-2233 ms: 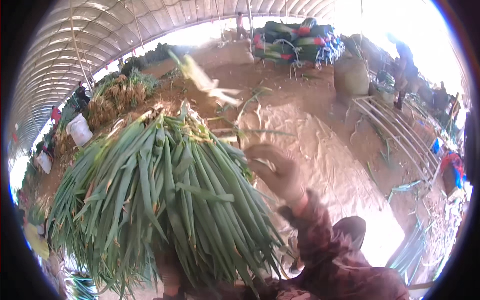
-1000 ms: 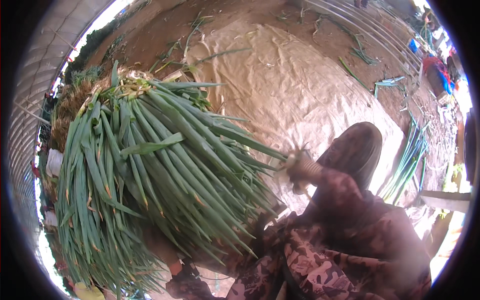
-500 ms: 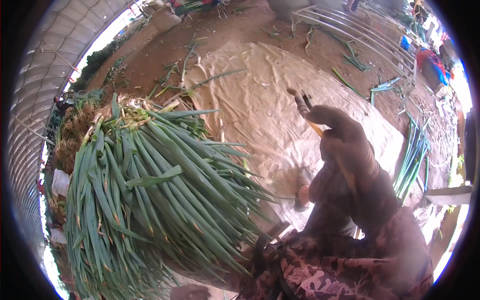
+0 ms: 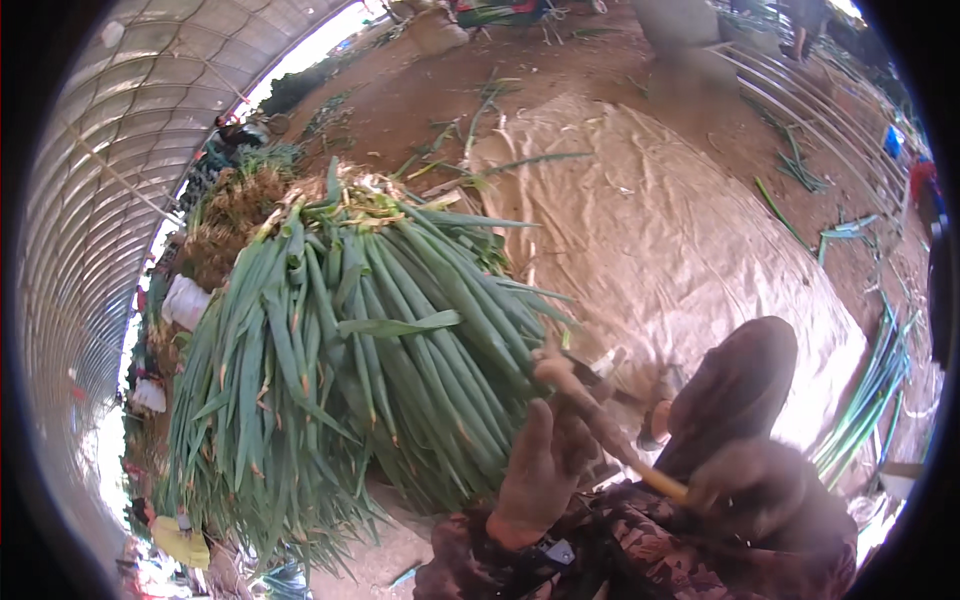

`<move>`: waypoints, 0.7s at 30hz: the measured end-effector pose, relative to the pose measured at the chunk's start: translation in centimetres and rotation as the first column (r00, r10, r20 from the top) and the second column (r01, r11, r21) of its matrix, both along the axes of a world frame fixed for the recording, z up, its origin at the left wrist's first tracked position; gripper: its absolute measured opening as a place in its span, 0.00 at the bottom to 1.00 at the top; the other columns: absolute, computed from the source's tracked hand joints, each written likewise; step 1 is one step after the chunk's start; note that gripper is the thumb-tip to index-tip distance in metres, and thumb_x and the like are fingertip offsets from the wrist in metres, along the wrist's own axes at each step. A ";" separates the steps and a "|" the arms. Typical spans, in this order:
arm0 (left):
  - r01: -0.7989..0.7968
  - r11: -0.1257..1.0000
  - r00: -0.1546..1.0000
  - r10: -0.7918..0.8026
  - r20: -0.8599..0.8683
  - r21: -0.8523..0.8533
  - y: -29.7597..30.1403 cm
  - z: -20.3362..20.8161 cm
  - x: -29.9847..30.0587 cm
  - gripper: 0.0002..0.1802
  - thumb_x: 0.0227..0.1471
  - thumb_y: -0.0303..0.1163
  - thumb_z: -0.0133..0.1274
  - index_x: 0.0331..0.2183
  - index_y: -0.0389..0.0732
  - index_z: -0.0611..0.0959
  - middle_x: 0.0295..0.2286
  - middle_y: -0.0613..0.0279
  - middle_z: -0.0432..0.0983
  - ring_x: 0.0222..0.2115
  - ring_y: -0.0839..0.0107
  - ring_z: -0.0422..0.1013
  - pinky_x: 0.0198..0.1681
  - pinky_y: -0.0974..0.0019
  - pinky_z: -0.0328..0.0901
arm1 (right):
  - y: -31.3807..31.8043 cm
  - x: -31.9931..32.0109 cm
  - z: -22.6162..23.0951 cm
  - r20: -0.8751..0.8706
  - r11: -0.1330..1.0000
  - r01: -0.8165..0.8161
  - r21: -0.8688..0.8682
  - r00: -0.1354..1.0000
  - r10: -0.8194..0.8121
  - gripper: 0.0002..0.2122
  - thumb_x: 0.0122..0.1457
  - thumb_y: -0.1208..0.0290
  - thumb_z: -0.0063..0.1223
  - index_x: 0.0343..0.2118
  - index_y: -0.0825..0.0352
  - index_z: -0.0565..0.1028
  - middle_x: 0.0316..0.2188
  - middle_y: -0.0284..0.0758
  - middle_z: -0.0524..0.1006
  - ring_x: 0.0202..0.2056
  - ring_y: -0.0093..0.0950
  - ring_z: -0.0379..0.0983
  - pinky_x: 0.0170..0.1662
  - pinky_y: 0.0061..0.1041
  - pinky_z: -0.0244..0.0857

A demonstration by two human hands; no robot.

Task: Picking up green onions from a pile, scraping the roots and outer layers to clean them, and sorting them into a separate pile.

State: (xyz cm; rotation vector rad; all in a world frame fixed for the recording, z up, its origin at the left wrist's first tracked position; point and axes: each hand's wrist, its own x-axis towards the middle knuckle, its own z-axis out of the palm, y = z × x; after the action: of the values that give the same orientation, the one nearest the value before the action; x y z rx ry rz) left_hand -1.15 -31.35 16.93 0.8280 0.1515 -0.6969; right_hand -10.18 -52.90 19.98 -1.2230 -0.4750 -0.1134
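Note:
My right hand point(image 4: 745, 490), smeared by motion, is closed around the yellow end of a long-handled tool point(image 4: 620, 445). The tool slants up and to the left, with a knobby pale tip and a dark piece, perhaps a blade, beside it. My left hand point(image 4: 540, 470) is raised near that far end, its thumb apart from the fingers. Whether it touches the tool I cannot tell. Just left of it lies a big heap of green onions point(image 4: 400, 360), long green leaves fanned toward me, pale root ends at the far side.
A crumpled tan sheet point(image 4: 650, 220) covers the ground ahead, my knee point(image 4: 735, 380) over its near part. Loose green onions point(image 4: 875, 390) lie at the right. Beyond stands a metal-bar rack point(image 4: 810, 110). A ribbed tunnel wall point(image 4: 110, 230) curves along the left.
The view has shifted, so the heap now sits further right. My right hand has come down and nearer with the tool, which now points at the heap. My left hand has risen from the lower edge.

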 end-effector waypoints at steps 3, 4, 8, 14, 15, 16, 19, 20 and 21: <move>-0.079 0.988 0.997 0.080 -0.009 0.134 -0.7 -0.6 1.1 0.25 0.61 0.51 0.49 0.47 0.38 0.75 0.35 0.67 0.74 0.30 0.83 0.66 0.34 0.76 0.61 | 0.5 -2.4 1.9 -0.384 0.964 -0.256 0.073 0.885 0.264 0.16 0.61 0.71 0.56 0.46 0.79 0.72 0.29 0.40 0.79 0.31 0.31 0.78 0.38 0.25 0.73; -0.059 0.987 0.997 0.052 0.048 0.152 -0.7 -1.4 1.1 0.23 0.61 0.48 0.50 0.48 0.38 0.74 0.36 0.66 0.74 0.30 0.82 0.67 0.33 0.76 0.62 | -0.1 -2.8 2.3 -0.512 0.955 -0.281 0.093 0.809 0.287 0.19 0.60 0.69 0.57 0.48 0.79 0.70 0.30 0.40 0.78 0.33 0.30 0.78 0.40 0.26 0.73; -0.010 0.983 0.989 -0.019 0.150 0.186 -1.6 -1.8 1.5 0.20 0.58 0.40 0.56 0.46 0.38 0.73 0.30 0.68 0.73 0.24 0.85 0.65 0.25 0.80 0.58 | -2.4 -3.0 -3.0 -0.607 0.986 -0.121 -0.113 0.794 0.027 0.35 0.49 0.68 0.70 0.57 0.75 0.64 0.43 0.45 0.76 0.45 0.30 0.75 0.46 0.31 0.71; 0.125 0.935 0.935 -0.222 0.275 0.333 -3.7 -4.3 1.5 0.18 0.53 0.37 0.62 0.39 0.39 0.75 0.29 0.68 0.73 0.23 0.84 0.65 0.24 0.78 0.59 | -0.3 1.1 -10.3 -0.298 0.926 0.064 -0.372 0.936 -0.185 0.49 0.41 0.62 0.76 0.62 0.75 0.55 0.56 0.48 0.68 0.57 0.34 0.67 0.59 0.31 0.60; 0.079 0.945 0.944 -0.173 0.280 0.317 -4.3 -5.4 1.2 0.20 0.53 0.36 0.62 0.42 0.36 0.74 0.30 0.67 0.73 0.26 0.83 0.68 0.28 0.77 0.63 | 0.5 1.6 -10.7 -0.288 0.902 0.074 -0.424 0.934 -0.212 0.49 0.42 0.63 0.76 0.63 0.75 0.55 0.56 0.48 0.68 0.58 0.34 0.66 0.60 0.31 0.59; 0.064 0.935 0.936 -0.178 0.305 0.348 -4.0 -5.5 1.2 0.20 0.53 0.36 0.62 0.43 0.36 0.74 0.30 0.66 0.73 0.27 0.82 0.69 0.29 0.76 0.64 | 1.5 2.2 -11.0 -0.274 0.876 0.078 -0.475 0.933 -0.232 0.49 0.42 0.63 0.75 0.63 0.76 0.54 0.57 0.49 0.67 0.58 0.34 0.65 0.61 0.30 0.57; 0.041 0.892 0.914 -0.215 0.344 0.450 -3.6 -6.9 1.5 0.23 0.54 0.36 0.61 0.47 0.33 0.74 0.32 0.66 0.74 0.30 0.77 0.72 0.34 0.71 0.68 | 3.6 3.5 -10.7 -0.437 0.915 0.034 -0.402 0.871 -0.225 0.46 0.44 0.70 0.71 0.64 0.74 0.53 0.58 0.48 0.65 0.61 0.33 0.60 0.62 0.30 0.55; 0.016 0.871 0.894 -0.233 0.383 0.491 -3.4 -7.5 1.5 0.23 0.54 0.37 0.61 0.47 0.33 0.74 0.31 0.65 0.74 0.30 0.75 0.72 0.35 0.69 0.68 | 4.2 3.7 -11.2 -0.489 0.966 0.067 -0.249 0.852 -0.186 0.46 0.44 0.71 0.71 0.64 0.73 0.52 0.59 0.46 0.64 0.62 0.33 0.59 0.62 0.30 0.56; -0.009 0.848 0.872 -0.252 0.419 0.529 -3.3 -8.0 1.5 0.23 0.55 0.37 0.60 0.46 0.33 0.74 0.31 0.63 0.74 0.30 0.73 0.73 0.35 0.68 0.69 | 5.0 3.7 -12.3 -0.535 0.990 0.106 -0.091 0.833 -0.138 0.47 0.44 0.72 0.70 0.65 0.72 0.51 0.59 0.45 0.63 0.62 0.33 0.58 0.62 0.30 0.56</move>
State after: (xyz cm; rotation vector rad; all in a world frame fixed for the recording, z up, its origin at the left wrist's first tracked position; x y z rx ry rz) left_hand 0.30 -34.67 8.93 1.5238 -0.1764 -0.5568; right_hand -6.46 -47.88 7.67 -1.2776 0.0991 0.1407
